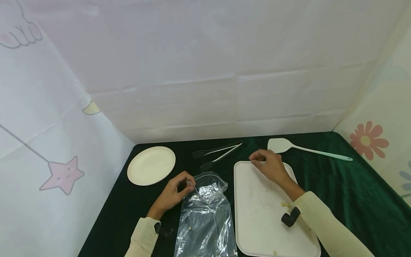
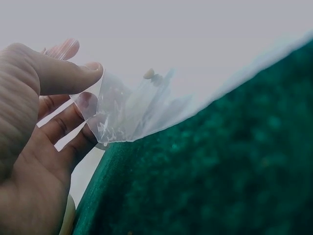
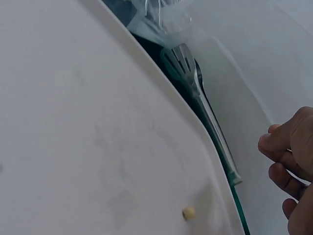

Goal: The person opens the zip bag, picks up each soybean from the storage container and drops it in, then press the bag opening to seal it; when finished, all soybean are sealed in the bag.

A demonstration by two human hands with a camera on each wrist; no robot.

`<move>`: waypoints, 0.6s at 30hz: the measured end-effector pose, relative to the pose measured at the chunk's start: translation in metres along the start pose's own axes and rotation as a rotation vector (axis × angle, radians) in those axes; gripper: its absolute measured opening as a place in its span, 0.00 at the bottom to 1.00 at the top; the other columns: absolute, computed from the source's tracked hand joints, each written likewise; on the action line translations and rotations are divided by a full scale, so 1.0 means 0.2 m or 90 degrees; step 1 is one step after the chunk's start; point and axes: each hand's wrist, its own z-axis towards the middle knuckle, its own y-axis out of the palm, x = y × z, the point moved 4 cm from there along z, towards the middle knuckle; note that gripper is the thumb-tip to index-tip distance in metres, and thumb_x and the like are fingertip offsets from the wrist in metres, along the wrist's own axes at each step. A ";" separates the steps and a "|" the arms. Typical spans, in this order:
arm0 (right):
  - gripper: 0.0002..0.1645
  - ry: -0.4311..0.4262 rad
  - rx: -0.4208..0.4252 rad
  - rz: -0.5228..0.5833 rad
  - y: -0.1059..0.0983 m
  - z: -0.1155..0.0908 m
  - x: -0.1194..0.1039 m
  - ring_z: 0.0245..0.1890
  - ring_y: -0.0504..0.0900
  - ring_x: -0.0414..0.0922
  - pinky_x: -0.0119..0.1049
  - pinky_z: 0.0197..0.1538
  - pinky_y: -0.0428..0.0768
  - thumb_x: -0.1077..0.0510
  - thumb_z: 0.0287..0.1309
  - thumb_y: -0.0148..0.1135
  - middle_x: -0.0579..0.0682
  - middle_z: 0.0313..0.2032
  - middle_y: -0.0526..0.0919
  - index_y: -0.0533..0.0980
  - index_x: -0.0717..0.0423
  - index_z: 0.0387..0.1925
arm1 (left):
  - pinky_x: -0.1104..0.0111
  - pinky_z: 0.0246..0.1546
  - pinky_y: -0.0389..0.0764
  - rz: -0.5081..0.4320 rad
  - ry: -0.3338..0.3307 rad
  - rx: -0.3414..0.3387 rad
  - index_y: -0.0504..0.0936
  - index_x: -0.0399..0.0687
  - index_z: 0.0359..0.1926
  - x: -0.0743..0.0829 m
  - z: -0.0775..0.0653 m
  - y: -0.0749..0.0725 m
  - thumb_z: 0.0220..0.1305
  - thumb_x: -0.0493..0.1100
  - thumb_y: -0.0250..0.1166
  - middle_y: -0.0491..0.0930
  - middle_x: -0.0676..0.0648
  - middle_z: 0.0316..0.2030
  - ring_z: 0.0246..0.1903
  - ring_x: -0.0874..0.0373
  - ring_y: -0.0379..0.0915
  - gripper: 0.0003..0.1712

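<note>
My left hand (image 1: 174, 192) pinches the upper edge of a clear plastic bag (image 1: 205, 217) between thumb and fingers. The bag lies on the green cloth, and a small pale bit (image 2: 148, 74) shows in it. Over the far end of a white tray (image 1: 257, 214) is my right hand (image 1: 269, 166), thumb and index fingertips together, other fingers curled. I cannot tell whether something small sits between those fingertips. Several small round yellow pieces (image 1: 285, 205) lie on the tray, near the right forearm; another yellow piece (image 3: 188, 213) is close to the tray's edge in the right wrist view.
A white oval plate (image 1: 151, 166) stands at the back left. Metal tongs (image 1: 221, 156) lie spread behind the bag. Behind the tray is a white spatula (image 1: 279, 145) with a pale green handle end. A white curtain (image 1: 205, 89) rises along the table's back edge.
</note>
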 end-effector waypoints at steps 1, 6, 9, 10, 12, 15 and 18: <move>0.06 0.000 -0.005 0.015 0.00 0.00 -0.03 0.43 0.77 0.44 0.56 0.57 0.66 0.55 0.62 0.71 0.39 0.37 0.85 0.83 0.42 0.40 | 0.62 0.35 0.77 0.000 -0.001 0.000 0.78 0.42 0.48 0.00 0.00 0.00 0.66 0.28 0.64 0.77 0.49 0.41 0.35 0.56 0.72 0.12; 0.06 0.002 -0.037 0.061 0.04 0.00 -0.15 0.44 0.76 0.40 0.55 0.51 0.75 0.50 0.62 0.70 0.36 0.37 0.82 0.82 0.37 0.41 | 0.62 0.36 0.77 0.003 -0.007 0.001 0.78 0.42 0.48 0.00 0.00 0.00 0.66 0.28 0.65 0.77 0.49 0.41 0.35 0.56 0.72 0.11; 0.06 -0.006 -0.052 0.076 0.06 0.00 -0.23 0.44 0.76 0.42 0.55 0.50 0.76 0.50 0.62 0.70 0.35 0.37 0.81 0.82 0.36 0.40 | 0.62 0.36 0.77 0.002 -0.011 0.001 0.78 0.40 0.47 0.00 0.00 0.00 0.66 0.29 0.65 0.77 0.49 0.41 0.35 0.56 0.72 0.11; 0.06 -0.011 -0.056 0.080 0.08 -0.01 -0.25 0.44 0.76 0.42 0.56 0.50 0.76 0.51 0.62 0.70 0.35 0.38 0.82 0.83 0.35 0.40 | 0.62 0.36 0.77 0.001 -0.012 0.001 0.78 0.40 0.47 0.00 0.00 0.00 0.66 0.29 0.65 0.77 0.49 0.41 0.35 0.56 0.72 0.11; 0.06 -0.021 -0.066 0.089 0.10 -0.01 -0.30 0.44 0.76 0.42 0.56 0.50 0.75 0.51 0.62 0.70 0.34 0.38 0.82 0.83 0.35 0.40 | 0.62 0.36 0.77 -0.002 -0.013 0.001 0.78 0.39 0.47 0.00 0.00 0.00 0.66 0.29 0.65 0.77 0.49 0.41 0.35 0.56 0.72 0.10; 0.06 -0.038 -0.083 0.103 0.13 -0.03 -0.35 0.44 0.76 0.40 0.57 0.52 0.74 0.51 0.63 0.70 0.32 0.38 0.82 0.83 0.34 0.40 | 0.61 0.36 0.77 -0.003 -0.014 0.000 0.78 0.39 0.47 0.00 0.00 0.00 0.66 0.29 0.65 0.77 0.49 0.41 0.35 0.56 0.72 0.10; 0.06 -0.052 -0.102 0.120 0.18 -0.04 -0.39 0.43 0.77 0.39 0.58 0.55 0.72 0.51 0.63 0.69 0.32 0.37 0.81 0.82 0.34 0.40 | 0.61 0.37 0.77 0.000 -0.019 0.002 0.78 0.42 0.47 0.00 0.00 0.00 0.66 0.29 0.65 0.77 0.50 0.41 0.35 0.56 0.72 0.11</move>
